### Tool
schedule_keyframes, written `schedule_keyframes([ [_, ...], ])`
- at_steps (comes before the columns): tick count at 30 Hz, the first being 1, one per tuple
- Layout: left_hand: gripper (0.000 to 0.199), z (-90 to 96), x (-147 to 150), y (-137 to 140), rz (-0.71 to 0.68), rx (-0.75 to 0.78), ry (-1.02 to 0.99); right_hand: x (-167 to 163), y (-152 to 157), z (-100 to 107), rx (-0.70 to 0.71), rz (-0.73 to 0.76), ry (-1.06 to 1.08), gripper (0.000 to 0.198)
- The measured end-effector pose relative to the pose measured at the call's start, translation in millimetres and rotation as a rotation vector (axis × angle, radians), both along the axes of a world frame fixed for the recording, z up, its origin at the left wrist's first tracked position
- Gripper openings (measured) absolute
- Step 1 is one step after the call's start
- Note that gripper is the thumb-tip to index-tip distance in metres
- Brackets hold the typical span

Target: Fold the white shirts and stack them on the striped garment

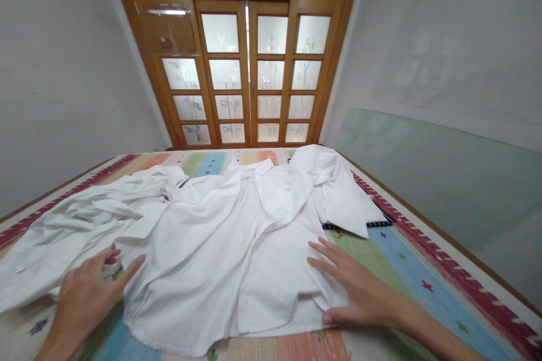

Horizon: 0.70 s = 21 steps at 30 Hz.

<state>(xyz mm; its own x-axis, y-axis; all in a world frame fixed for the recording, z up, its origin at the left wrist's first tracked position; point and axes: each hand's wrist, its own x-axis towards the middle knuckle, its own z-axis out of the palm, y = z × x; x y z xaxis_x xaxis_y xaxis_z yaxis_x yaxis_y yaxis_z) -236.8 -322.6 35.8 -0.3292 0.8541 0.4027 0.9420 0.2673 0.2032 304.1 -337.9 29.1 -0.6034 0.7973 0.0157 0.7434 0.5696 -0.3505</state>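
A white shirt [203, 259] lies spread out and wrinkled, its collar end away from me and its hem towards me. My left hand [87, 296] is at the shirt's left edge, thumb stretched out and apart from the partly curled fingers. On the opposite edge, my right hand [359, 287] rests with fingers spread, fingertips on or just over the cloth. Neither hand grips the fabric. A second crumpled white garment [80, 225] lies to the left, close to my left hand. One sleeve of the middle shirt reaches towards it.
A striped, multicoloured cloth [406, 259] with dark red borders covers the surface underneath. Beyond the right shoulder, white cloth lies over a black-edged item [381, 224]. A pale green panel [423, 163] stands along the right wall. Wooden doors with glass panes [249, 73] are at the far end.
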Motion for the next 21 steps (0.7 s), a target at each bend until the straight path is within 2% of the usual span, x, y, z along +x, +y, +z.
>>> schedule_keyframes([
  [3,0.071,-3.5,6,-3,0.008,-0.122,0.026,4,-12,-5,0.068,-0.046,-0.015,0.05],
  [4,0.073,-3.4,9,-3,0.025,-0.147,0.046,5,-14,-5,0.091,-0.049,-0.018,0.047],
  [8,0.078,-0.7,18,0,0.097,-0.192,0.123,20,-17,-7,0.233,-0.074,-0.024,0.06],
  [12,0.08,0.5,15,2,0.151,-0.195,0.175,50,-23,-17,0.424,-0.145,-0.004,0.059],
  [17,0.076,0.6,9,6,0.154,-0.285,0.09,69,-36,-28,0.481,-0.061,0.002,0.051],
  [21,0.052,11.2,19,8,0.101,-0.107,-0.001,57,-38,-21,0.48,0.015,-0.023,0.054],
])
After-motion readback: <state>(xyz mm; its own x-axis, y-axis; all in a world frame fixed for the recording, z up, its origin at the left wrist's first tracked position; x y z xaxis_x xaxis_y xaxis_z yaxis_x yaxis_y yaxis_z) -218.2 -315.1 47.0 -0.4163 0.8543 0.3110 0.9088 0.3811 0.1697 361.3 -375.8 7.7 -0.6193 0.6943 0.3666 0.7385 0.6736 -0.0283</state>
